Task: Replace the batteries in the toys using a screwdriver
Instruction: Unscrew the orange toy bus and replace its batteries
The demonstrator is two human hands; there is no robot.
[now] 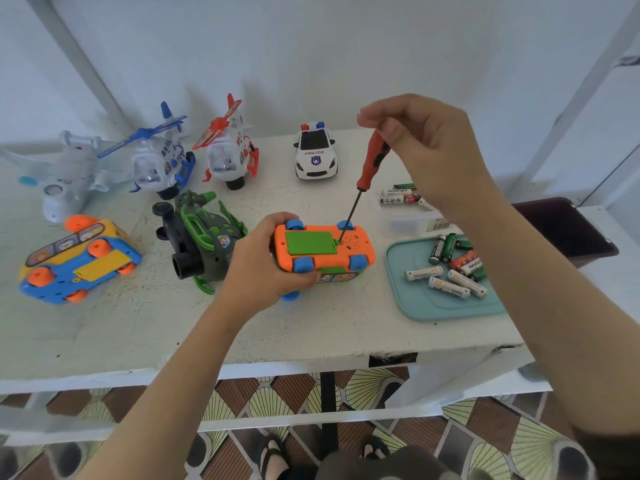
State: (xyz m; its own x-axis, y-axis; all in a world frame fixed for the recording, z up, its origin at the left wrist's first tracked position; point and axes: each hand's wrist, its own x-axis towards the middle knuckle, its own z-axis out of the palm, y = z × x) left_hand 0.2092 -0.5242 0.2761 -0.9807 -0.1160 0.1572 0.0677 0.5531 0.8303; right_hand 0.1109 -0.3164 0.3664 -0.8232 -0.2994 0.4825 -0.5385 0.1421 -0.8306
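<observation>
Screwdriver (372, 160) tip on orange car (323, 249) — hands gripping both.

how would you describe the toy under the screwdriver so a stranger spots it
On the white table, look just left of the teal tray. The upturned car in the left hand is it: orange underside, green cover, blue wheels, unlike the blue-bellied bus far left.

The speckled white bench (311, 323) carries a white toy plane (65, 168) at ten o'clock, a blue helicopter (161, 161) and a red helicopter (228, 154) toward eleven, and a police car (315, 154) at twelve. An overturned yellow-blue bus (79, 261) lies at nine, with a green helicopter (204, 237) on its side near centre. A clear box (405, 220) sits at two, a teal tray (415, 303) at three.
</observation>
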